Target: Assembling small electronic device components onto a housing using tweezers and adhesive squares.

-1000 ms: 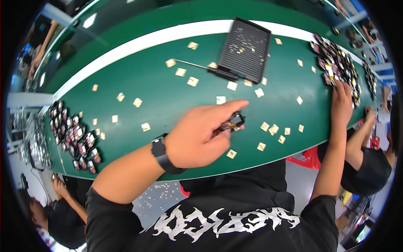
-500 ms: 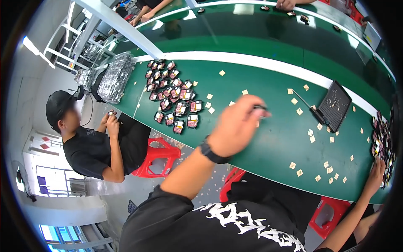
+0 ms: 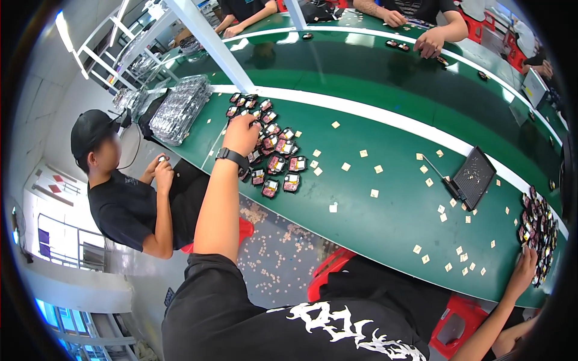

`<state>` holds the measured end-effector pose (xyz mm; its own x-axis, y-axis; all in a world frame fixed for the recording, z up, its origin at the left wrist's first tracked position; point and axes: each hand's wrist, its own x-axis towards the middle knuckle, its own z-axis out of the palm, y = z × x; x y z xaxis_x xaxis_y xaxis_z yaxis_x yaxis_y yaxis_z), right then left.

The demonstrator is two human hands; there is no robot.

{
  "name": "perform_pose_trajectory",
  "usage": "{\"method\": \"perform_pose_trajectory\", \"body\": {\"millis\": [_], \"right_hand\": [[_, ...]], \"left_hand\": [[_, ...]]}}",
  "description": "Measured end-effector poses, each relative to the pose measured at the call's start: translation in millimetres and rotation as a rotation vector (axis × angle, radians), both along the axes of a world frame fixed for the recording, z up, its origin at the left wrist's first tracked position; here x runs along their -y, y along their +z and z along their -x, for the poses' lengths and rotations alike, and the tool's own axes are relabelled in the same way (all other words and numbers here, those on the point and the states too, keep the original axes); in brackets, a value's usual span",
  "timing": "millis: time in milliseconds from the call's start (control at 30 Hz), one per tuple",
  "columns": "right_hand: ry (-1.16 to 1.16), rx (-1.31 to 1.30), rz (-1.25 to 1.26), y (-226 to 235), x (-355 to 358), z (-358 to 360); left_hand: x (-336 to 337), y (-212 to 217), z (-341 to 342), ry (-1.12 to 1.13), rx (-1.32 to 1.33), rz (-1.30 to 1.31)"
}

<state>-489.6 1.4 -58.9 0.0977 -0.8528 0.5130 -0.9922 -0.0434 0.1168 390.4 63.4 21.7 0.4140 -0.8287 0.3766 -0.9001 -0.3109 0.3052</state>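
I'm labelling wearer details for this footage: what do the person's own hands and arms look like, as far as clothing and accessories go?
Both the left hand and right hand are ungloved. The left wrist wears a black wristband; none shows on the right. The left sleeve is short, black and loose.

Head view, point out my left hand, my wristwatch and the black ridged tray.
Left hand [image 3: 241, 136]: head view, back of the hand.
Black wristwatch [image 3: 233, 157]: head view, strap beside the face.
Black ridged tray [image 3: 471, 194]: head view, bare ridged surface near its lower end.
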Motion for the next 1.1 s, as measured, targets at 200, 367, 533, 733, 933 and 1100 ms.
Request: {"method": "perform_pose_trajectory", "body": {"millis": [200,367,533,733,933,1100], "right_hand": [[0.078,0.049,0.094,26.8,-55.3,-25.0],[0.238,0.11,0.104,47.5,-64.0,-104.4],[0.496,0.11,0.209,65.2,-79.7,-160.9],[0.814,0.172,0.208,88.0,-77.5,-248.2],[0.856,0.247,0.021,80.1,-64.1,-266.9],[0.571,0.578,-0.181,81.2,-60.5,-268.3]], "left_hand": [[52.4,-8.7,14.3,0.049,0.316,-0.316],[31.6,43.7,128.4,-0.354,-0.008,0.088],[33.1,39.1,311.6,-1.009,-1.111,-0.446],[55.3,-2.0,392.8,-1.098,-1.638,-0.826],[59.1,-25.5,367.9,-1.078,-1.791,-0.871],[64.0,-37.3,368.4,-1.083,-1.726,-0.614]]}}
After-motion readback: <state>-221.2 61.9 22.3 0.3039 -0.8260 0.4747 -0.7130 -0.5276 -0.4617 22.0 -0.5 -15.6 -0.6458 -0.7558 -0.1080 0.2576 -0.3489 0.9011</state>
